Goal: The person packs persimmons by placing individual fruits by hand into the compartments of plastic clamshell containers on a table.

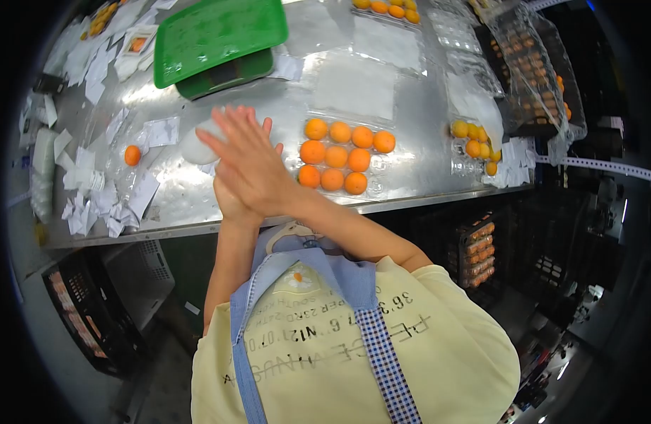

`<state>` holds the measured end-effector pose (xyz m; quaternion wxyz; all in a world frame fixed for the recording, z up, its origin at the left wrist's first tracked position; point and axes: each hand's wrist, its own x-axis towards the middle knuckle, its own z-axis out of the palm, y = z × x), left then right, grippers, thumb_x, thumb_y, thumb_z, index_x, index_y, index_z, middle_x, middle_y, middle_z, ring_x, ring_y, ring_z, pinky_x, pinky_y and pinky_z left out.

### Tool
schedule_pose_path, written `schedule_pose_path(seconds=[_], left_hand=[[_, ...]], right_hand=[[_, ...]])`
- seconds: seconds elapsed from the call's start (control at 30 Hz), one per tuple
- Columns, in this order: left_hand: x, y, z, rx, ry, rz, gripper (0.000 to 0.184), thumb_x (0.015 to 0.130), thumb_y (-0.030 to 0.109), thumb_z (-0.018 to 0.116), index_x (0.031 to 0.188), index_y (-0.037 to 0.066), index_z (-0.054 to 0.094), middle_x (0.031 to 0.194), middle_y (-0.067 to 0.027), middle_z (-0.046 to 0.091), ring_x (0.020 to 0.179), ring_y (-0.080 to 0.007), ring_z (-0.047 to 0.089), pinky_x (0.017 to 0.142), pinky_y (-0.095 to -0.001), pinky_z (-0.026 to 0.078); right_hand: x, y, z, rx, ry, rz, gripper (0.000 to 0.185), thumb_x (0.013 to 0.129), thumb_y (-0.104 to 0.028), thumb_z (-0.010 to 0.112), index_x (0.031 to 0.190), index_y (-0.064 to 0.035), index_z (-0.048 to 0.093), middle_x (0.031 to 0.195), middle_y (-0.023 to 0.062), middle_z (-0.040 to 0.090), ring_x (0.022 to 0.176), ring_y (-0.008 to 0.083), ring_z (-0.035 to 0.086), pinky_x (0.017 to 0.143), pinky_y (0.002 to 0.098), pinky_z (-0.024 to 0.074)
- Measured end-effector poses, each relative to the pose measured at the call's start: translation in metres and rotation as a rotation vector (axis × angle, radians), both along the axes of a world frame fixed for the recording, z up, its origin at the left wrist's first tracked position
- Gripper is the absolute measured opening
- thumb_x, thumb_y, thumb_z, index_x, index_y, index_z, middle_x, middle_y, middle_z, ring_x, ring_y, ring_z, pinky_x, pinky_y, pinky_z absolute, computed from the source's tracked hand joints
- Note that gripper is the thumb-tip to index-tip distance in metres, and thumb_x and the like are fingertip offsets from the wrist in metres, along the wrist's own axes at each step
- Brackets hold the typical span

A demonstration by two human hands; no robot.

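Note:
My right hand (pixel 258 166) lies across the top of my left hand (pixel 233 201), the two touching over the metal table. Spread fingers of my right hand point up and left, slightly blurred. Beneath it, my left hand is mostly covered, with fingertips showing apart at the right. Neither hand holds anything visible. A whitish rounded item (pixel 197 147) is beside my right fingertips, too unclear to name. To the right, several orange fruits (pixel 336 156) sit in rows in a clear plastic tray (pixel 375 185).
A green lid (pixel 219 35) rests tilted on a green container (pixel 226 76). One orange fruit (pixel 132 155) lies among paper scraps (pixel 92 180) at left. Empty clear trays (pixel 354 88) lie behind the fruit. Yellow-orange fruits (pixel 474 145) are at right, near the table edge (pixel 424 201).

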<state>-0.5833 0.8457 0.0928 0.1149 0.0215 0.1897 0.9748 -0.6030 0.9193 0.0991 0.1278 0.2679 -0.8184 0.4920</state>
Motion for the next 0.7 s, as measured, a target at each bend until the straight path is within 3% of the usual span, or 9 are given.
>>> schedule_pose_path(seconds=[0.1,0.13,0.23,0.37,0.43,0.5,0.53,0.63,0.7], left_hand=[[0.005,0.025,0.02,-0.387,-0.156,-0.001,0.055,0.103,0.036,0.027,0.151,0.01,0.018,0.155,-0.0105,0.024,0.138,-0.0293,0.033,0.111,-0.0532,0.028],[0.004,0.03,0.025,-0.355,-0.171,-0.018,0.055,0.102,0.032,0.027,0.152,0.01,0.017,0.156,-0.0121,0.022,0.139,-0.0301,0.03,0.112,-0.055,0.026],[-0.017,0.019,0.002,0.033,0.115,-0.12,0.054,0.102,0.029,0.028,0.152,0.011,0.017,0.156,-0.0109,0.023,0.139,-0.03,0.03,0.112,-0.0546,0.026],[-0.033,0.04,0.032,-0.478,0.009,0.122,0.055,0.102,0.03,0.03,0.152,0.011,0.017,0.155,-0.007,0.024,0.137,-0.0283,0.033,0.111,-0.0504,0.027],[-0.005,0.066,0.028,-0.468,-0.07,0.018,0.054,0.103,0.033,0.029,0.152,0.012,0.018,0.156,-0.0058,0.024,0.136,-0.0264,0.033,0.112,-0.0497,0.024],[0.013,0.085,0.029,-0.422,-0.071,-0.034,0.055,0.104,0.037,0.028,0.151,0.012,0.02,0.156,-0.005,0.023,0.139,-0.0243,0.029,0.115,-0.0465,0.019],[0.017,0.094,0.039,-0.411,-0.056,-0.04,0.055,0.104,0.039,0.028,0.151,0.012,0.02,0.156,-0.0048,0.022,0.142,-0.0236,0.024,0.116,-0.0436,0.016],[-0.029,0.044,-0.012,-0.196,0.092,-0.03,0.06,0.102,0.045,0.027,0.153,0.017,0.016,0.159,-0.006,0.016,0.144,-0.0296,0.018,0.115,-0.0541,0.014],[-0.042,0.036,0.013,-0.44,-0.066,-0.019,0.064,0.1,0.049,0.03,0.153,0.018,0.015,0.158,-0.0086,0.017,0.144,-0.0321,0.018,0.114,-0.0568,0.016]], right_hand=[[-0.023,0.025,0.009,-0.1,-0.14,-0.12,0.051,0.099,-0.031,0.035,0.145,-0.0079,0.038,0.153,0.021,0.026,0.143,0.0407,0.018,0.115,0.0515,0.0091],[-0.019,0.029,0.008,-0.11,-0.124,-0.152,0.052,0.097,-0.028,0.037,0.144,-0.0063,0.038,0.153,0.0219,0.026,0.142,0.0437,0.017,0.115,0.055,0.008],[0.013,0.023,-0.006,-0.226,-0.05,-0.123,0.055,0.099,-0.032,0.036,0.146,-0.0024,0.032,0.154,0.0221,0.022,0.143,0.0421,0.014,0.115,0.0543,0.0073],[0.02,0.033,0.008,-0.291,-0.064,-0.065,0.058,0.1,-0.032,0.034,0.147,-0.0002,0.025,0.154,0.023,0.02,0.144,0.0401,0.013,0.116,0.0542,0.0062],[-0.03,0.048,-0.011,-0.34,-0.025,-0.153,0.059,0.099,-0.031,0.035,0.148,-0.0011,0.024,0.154,0.0234,0.019,0.144,0.0398,0.013,0.116,0.0542,0.0053],[-0.059,0.084,0.016,-0.337,-0.254,-0.317,0.06,0.099,-0.033,0.035,0.149,-0.0025,0.023,0.156,0.0212,0.017,0.145,0.0387,0.013,0.116,0.0527,0.005],[-0.052,0.079,0.008,-0.272,-0.184,-0.274,0.061,0.099,-0.034,0.035,0.149,-0.0026,0.023,0.156,0.021,0.017,0.145,0.0385,0.013,0.116,0.0522,0.0053],[0.006,0.043,-0.012,-0.172,0.057,-0.201,0.059,0.099,-0.035,0.036,0.148,-0.0028,0.028,0.155,0.0205,0.021,0.144,0.0379,0.016,0.116,0.0529,0.0059],[0.043,0.032,0.005,-0.199,-0.094,0.049,0.058,0.098,-0.034,0.038,0.148,-0.0052,0.03,0.152,0.0226,0.027,0.143,0.0386,0.02,0.115,0.0545,0.0067]])
